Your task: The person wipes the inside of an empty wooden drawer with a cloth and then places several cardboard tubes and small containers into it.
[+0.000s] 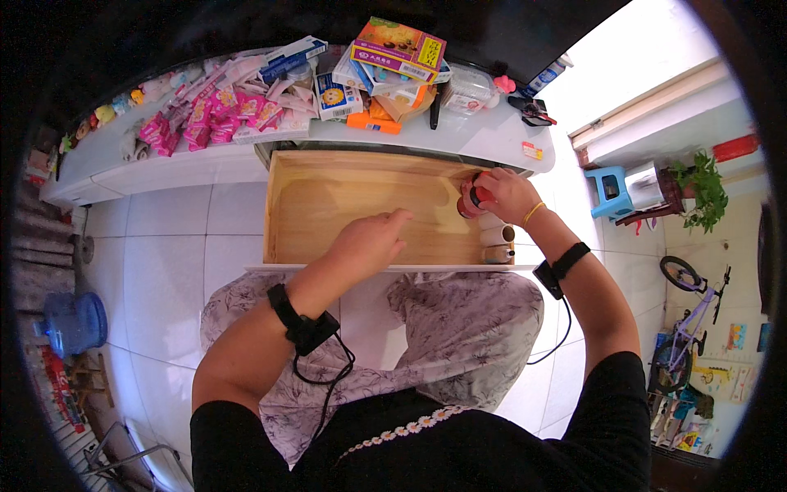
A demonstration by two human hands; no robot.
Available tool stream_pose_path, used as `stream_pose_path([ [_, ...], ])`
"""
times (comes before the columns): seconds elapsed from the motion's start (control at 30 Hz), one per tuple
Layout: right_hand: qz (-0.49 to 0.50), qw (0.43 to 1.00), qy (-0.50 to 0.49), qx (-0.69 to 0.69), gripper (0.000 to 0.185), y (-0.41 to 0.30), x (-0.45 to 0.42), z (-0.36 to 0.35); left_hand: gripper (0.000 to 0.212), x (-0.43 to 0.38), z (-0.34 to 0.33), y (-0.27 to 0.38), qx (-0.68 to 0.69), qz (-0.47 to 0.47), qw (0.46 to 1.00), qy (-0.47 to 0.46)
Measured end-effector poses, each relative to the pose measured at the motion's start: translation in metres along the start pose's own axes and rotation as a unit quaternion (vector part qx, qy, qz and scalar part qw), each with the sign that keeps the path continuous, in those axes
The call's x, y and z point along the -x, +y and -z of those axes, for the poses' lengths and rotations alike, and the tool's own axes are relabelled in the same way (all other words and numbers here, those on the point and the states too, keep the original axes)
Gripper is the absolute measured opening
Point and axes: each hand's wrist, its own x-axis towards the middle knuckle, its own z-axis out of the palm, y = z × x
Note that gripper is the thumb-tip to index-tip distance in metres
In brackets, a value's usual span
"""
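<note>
An open wooden drawer [369, 209] lies before me. My right hand [501, 190] is at its right end, its fingers closed on a red item with a black rim [481, 190]. Just left of and below those fingers is a red container [468, 206]. Along the drawer's right wall, nearer to me, lie a white cylindrical container [494, 237] and a small clear bottle with a dark cap [497, 254]. My left hand [372, 243] hovers over the drawer's near middle, fingers partly extended, holding nothing.
Behind the drawer, a white cabinet top [424, 132] bears stacked medicine boxes [399, 46], pink packets [212, 117], an orange box [373, 122] and clear plastic containers [468, 86]. A blue stool [609, 192] stands at right, a water jug [77, 323] at left.
</note>
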Motion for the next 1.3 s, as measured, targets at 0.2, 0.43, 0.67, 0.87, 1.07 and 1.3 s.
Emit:
stream_pose_path([
  [0.2, 0.013, 1.0, -0.017, 0.017, 0.047, 0.005, 0.001, -0.017, 0.045, -0.001, 0.01, 0.011, 0.025, 0.024, 0.998, -0.043],
  [0.43, 0.015, 0.994, -0.07, 0.079, 0.041, 0.011, -0.002, -0.028, 0.045, -0.003, 0.006, 0.006, 0.021, 0.021, 0.998, -0.046],
  [0.67, 0.033, 0.994, -0.069, 0.083, 0.038, 0.017, -0.005, -0.039, 0.047, -0.004, -0.001, 0.002, 0.003, -0.005, 1.0, -0.015],
  [0.87, 0.043, 0.99, -0.046, 0.123, 0.032, 0.014, -0.008, -0.049, 0.047, -0.006, -0.001, 0.002, 0.009, 0.006, 1.0, -0.025],
  [1.07, 0.056, 0.991, -0.034, 0.113, 0.027, 0.018, -0.009, -0.057, 0.046, -0.005, -0.003, 0.001, 0.018, 0.0, 1.0, -0.015],
  [1.3, 0.048, 0.989, -0.037, 0.135, 0.027, 0.019, -0.008, -0.062, 0.047, -0.005, -0.002, 0.003, 0.009, -0.003, 1.0, -0.011],
])
